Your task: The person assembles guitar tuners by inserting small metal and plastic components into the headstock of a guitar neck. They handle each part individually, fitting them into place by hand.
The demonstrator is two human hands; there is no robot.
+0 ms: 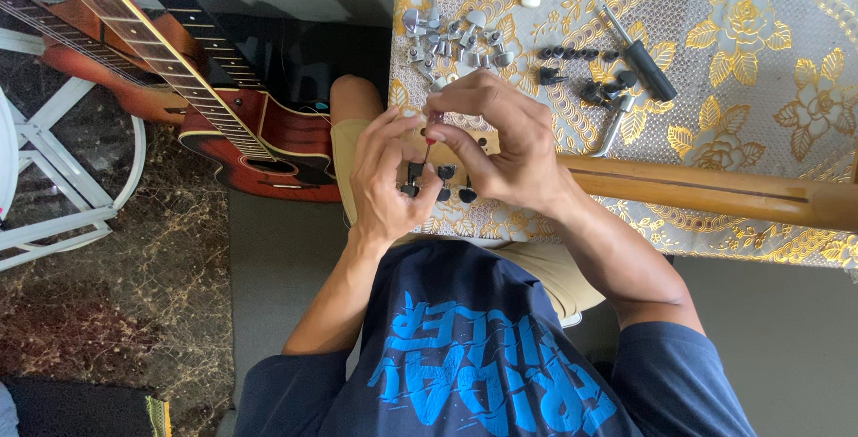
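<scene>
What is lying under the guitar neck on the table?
A gold floral tablecloth lies under the guitar neck. The hands cover the headstock, so that part is hidden.

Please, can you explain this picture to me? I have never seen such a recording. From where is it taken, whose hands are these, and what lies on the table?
There is one picture, taken by a camera worn on a person's head, looking down. No machine is here: both hands belong to that person.

The left hand and the right hand meet over the end of a wooden guitar neck, where black tuning pegs sit. The right hand pinches a thin screwdriver with a red handle; the left hand steadies the pegs.

The neck lies on a table with a gold flowered cloth. On it lie silver tuning pegs, small black parts and a black-handled tool. On the floor to the left lies a red guitar.
</scene>
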